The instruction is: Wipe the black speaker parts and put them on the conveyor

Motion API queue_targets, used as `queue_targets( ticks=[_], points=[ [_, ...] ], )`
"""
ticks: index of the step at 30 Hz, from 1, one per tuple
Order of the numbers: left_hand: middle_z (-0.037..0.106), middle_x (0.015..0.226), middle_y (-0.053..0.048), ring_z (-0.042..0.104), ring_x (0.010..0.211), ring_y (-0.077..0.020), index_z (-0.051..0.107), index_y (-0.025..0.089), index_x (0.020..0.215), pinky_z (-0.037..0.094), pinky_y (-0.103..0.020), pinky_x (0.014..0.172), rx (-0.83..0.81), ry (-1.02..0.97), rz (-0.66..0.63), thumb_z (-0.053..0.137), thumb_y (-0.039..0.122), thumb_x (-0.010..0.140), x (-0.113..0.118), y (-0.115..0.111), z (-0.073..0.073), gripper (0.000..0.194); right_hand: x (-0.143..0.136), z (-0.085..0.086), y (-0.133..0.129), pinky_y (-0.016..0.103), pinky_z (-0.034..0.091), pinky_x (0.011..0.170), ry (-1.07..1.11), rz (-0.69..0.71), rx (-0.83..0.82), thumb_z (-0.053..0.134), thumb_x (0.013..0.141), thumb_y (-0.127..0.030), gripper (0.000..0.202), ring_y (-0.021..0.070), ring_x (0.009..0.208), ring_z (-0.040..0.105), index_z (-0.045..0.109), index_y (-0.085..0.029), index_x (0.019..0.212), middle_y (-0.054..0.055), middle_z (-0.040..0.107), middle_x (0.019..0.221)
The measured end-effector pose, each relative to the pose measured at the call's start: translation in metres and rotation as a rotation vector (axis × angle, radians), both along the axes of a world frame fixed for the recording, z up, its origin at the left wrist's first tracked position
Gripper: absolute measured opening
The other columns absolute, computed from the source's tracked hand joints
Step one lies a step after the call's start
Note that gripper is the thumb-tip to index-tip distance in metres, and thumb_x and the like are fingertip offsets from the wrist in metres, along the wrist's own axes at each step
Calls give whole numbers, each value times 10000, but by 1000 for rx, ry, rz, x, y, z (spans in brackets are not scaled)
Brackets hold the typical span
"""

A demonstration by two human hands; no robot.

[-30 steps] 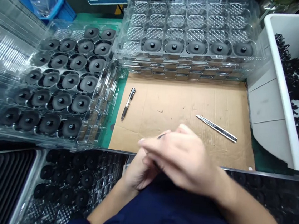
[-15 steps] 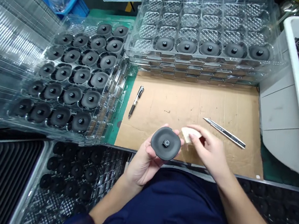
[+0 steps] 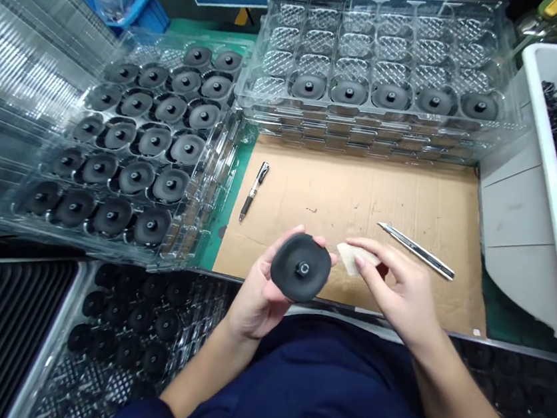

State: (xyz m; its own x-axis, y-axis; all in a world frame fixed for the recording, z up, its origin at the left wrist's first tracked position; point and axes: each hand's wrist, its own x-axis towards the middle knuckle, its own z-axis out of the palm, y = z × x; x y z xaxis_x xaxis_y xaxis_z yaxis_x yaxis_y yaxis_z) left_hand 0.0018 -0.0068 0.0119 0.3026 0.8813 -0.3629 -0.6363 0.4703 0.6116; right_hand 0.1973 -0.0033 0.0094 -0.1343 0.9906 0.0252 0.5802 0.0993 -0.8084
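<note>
A black rounded disc (image 3: 292,279) with a small raised stud at its centre faces up, tilted, over the front edge of the cardboard sheet (image 3: 342,183). My left hand (image 3: 259,299) grips it from below and at its edges. Just right of the disc, my right hand (image 3: 403,287) pinches a cream-white wedge-shaped pad (image 3: 352,258) between thumb and fingers; a small gap separates the pad from the disc. On the cardboard lie a pen (image 3: 253,191) to the left and a slim silver cutter knife (image 3: 417,250) to the right.
At the left stands a clear tray (image 3: 206,180) with several black discs. Stacked clear trays (image 3: 369,122) stand behind the cardboard, one row filled. A white bin (image 3: 550,143) of small black parts is at the right, a blue basket (image 3: 147,9) at the back left.
My left hand has moved slightly left and tilted the disc differently. My right hand with the pad has shifted slightly down and right, widening the gap.
</note>
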Motion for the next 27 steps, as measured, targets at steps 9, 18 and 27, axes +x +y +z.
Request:
queue_targets(
  ticks=[9, 18, 27],
  points=[
    [621, 1167, -7, 601, 1068, -271, 625, 341, 1098, 489, -348, 895, 40, -32, -18, 830, 321, 551, 3, -3, 7, 584, -12, -32, -3, 319, 488, 774, 92, 204, -282, 487, 864, -266, 273, 177, 861, 621, 640, -228, 1087, 38, 686, 986],
    [626, 1164, -24, 616, 1042, -267, 613, 323, 1127, 499, -328, 878, 49, -56, -18, 806, 453, 525, 4, -6, 7, 646, -15, -36, -4, 296, 501, 745, 158, 220, -353, 480, 875, -283, 287, 172, 849, 632, 616, -206, 1116, 43, 677, 1040],
    [589, 1188, -84, 667, 885, -208, 449, 268, 1312, 560, -319, 746, 235, -15, -58, 321, 620, 853, 7, -7, -7, 592, -22, -61, 3, 289, 501, 722, 245, 98, -310, 485, 855, -283, 296, 150, 755, 605, 635, -194, 1094, 53, 664, 987]
  ],
)
